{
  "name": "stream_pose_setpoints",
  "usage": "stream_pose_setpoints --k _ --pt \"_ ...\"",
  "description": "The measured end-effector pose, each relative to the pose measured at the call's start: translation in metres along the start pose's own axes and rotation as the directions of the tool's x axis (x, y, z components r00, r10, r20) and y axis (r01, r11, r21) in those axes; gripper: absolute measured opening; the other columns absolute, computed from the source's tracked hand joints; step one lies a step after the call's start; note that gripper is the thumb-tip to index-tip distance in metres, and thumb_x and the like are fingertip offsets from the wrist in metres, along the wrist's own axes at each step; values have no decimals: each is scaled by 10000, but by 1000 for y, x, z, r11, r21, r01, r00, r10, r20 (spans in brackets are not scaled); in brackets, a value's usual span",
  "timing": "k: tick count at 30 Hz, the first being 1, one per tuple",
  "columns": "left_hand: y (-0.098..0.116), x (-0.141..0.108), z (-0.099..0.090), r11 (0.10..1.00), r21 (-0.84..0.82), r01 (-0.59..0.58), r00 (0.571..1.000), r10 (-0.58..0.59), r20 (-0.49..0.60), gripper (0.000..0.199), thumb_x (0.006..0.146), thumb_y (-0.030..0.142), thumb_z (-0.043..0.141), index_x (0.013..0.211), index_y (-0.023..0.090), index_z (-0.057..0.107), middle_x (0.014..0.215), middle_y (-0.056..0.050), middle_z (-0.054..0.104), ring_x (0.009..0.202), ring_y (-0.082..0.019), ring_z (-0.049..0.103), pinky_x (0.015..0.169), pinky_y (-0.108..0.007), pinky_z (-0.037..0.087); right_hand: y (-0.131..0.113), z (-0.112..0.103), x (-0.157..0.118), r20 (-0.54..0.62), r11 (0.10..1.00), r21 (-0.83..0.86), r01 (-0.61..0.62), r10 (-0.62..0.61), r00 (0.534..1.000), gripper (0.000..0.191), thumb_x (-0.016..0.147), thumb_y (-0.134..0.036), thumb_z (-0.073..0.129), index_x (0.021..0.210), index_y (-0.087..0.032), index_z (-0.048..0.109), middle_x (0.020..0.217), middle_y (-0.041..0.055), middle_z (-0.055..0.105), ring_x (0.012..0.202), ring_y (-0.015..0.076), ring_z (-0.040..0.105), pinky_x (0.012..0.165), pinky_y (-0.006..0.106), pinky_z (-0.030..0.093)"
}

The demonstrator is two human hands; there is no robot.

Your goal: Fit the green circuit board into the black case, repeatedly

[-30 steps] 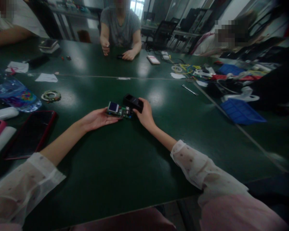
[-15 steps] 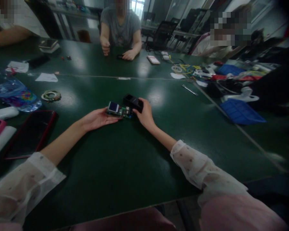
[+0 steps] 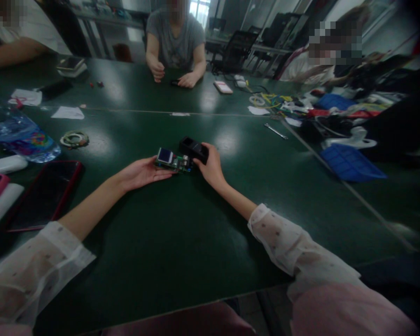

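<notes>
A green circuit board (image 3: pixel 177 163) with a small dark screen in a white frame rests on the fingers of my left hand (image 3: pixel 143 173), which holds it by its left end. My right hand (image 3: pixel 211 163) grips a black plastic case (image 3: pixel 189 145) by its right end, thumb in front and fingers behind. The case sits just behind the board, and the board's right end lies close to my right thumb. Whether board and case touch, I cannot tell. Both are over the middle of the dark green table (image 3: pixel 161 242).
On the left are a red-edged phone (image 3: pixel 44 196), a plastic water bottle (image 3: pixel 24 135), a white case (image 3: pixel 8 164) and a bracelet (image 3: pixel 74 139). A wrench (image 3: pixel 276 131), a blue tray (image 3: pixel 352 162) and tangled cables (image 3: pixel 269 100) lie right. A person (image 3: pixel 175 42) sits opposite; others flank the table.
My hands, the circuit board and the black case stay in place. The person opposite has shifted a hand slightly, and the person at the right has moved a little.
</notes>
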State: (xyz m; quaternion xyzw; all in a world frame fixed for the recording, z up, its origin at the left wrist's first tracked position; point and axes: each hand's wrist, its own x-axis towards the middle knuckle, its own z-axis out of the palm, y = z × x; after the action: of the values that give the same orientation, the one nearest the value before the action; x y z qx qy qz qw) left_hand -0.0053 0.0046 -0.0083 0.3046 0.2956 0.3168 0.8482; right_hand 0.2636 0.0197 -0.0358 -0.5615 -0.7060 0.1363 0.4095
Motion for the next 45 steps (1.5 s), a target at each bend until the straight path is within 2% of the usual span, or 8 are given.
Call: stream_pose_setpoints --k 6,12,18,23,28,32,36,45 --pt "-1 1 0 1000 6 3 1000 -3 -18 600 1066 316 322 1594 49 221 1291 -243 680 1212 -282 674 1148 -403 424 2 2 1 -9 1000 17 -4 4 1000 547 828 -148 658 1345 -220 493 1346 142 593 1282 327 558 1076 551 473" --pt "-1 2 -4 1000 7 8 1000 -8 8 598 1064 316 322 1597 62 228 1318 -239 668 1229 -283 664 1161 -409 406 0 -1 0 -92 998 46 -31 35 995 551 858 -194 653 1371 -228 456 1325 138 600 1239 303 583 1076 535 483" --pt "-1 1 -1 1000 -2 10 1000 -10 -16 580 1068 314 318 1585 56 262 1295 -236 680 1221 -283 669 1180 -428 375 -20 -12 -9 -183 992 61 110 -97 978 582 958 -335 580 1482 -260 338 1431 136 512 1358 289 502 1134 513 445" --pt "0 0 3 1000 -11 7 1000 -7 -21 565 1069 313 328 1567 47 298 1283 -235 688 1215 -283 674 1183 -425 371 -32 -16 -15 -127 988 23 155 -151 980 634 975 -400 564 1534 -300 282 1483 120 480 1384 303 478 1128 540 452" --pt "0 -1 4 1000 -17 16 999 -17 -31 549 1065 297 346 1544 30 323 1293 -233 684 1239 -296 658 1185 -414 368 -38 -16 -19 -30 970 86 229 -228 973 611 954 -423 590 1499 -287 351 1457 116 511 1371 307 490 1133 525 452" --pt "-1 -1 1 999 -32 -10 999 9 -36 522 1055 280 376 1521 44 371 1302 -227 683 1236 -301 659 1177 -416 381 -39 -16 -20 31 936 166 309 -318 947 586 952 -431 595 1475 -275 381 1409 118 546 1315 297 532 1108 502 469" --pt "-3 0 -1 999 -37 -18 997 15 -73 495 1047 260 388 1499 59 415 1268 -210 703 1180 -288 693 1163 -417 404 -36 -12 -18 32 893 239 382 -400 916 563 951 -460 605 1445 -268 414 1356 126 572 1260 294 562 1076 506 483" --pt "-1 0 4 1000 -7 -15 997 14 -72 553 1061 322 360 1552 72 320 1263 -203 703 1186 -289 690 1171 -423 391 -33 -10 -16 75 873 284 396 -432 899 556 951 -474 616 1432 -271 425 1337 130 574 1258 303 560 1081 522 470"
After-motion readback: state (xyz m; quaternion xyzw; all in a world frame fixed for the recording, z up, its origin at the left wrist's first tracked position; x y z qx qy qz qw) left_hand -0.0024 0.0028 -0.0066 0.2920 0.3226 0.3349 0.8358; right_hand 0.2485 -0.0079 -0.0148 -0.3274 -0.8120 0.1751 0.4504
